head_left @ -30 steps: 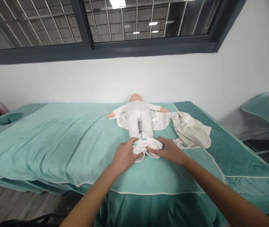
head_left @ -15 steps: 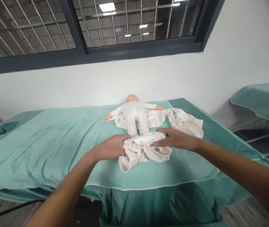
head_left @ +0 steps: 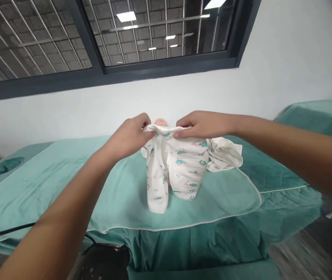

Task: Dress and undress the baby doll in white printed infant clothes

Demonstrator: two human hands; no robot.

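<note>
A pair of white baby pants [head_left: 185,167] with a green and pink print hangs by its waistband between my hands. My left hand [head_left: 132,134] pinches the waistband at its left side, and my right hand [head_left: 198,124] grips it toward the right. Both legs of the pants hang down, the left one longer and narrower in view. Behind them lies a baby doll [head_left: 160,122] on its back; only the top of its head shows clearly, the body being hidden by the pants and my hands.
A crumpled white cloth [head_left: 224,153] lies right of the doll on the bed with a green cover [head_left: 119,194]. A dark-framed window [head_left: 166,68] with bars is above. Another green-covered surface [head_left: 314,116] stands at right, and a black cable [head_left: 5,232] runs at lower left.
The pants, bunched up low before, are now raised and unfolded with the legs hanging down. Both hands have moved up and away from me, so the pants cover the doll's body.
</note>
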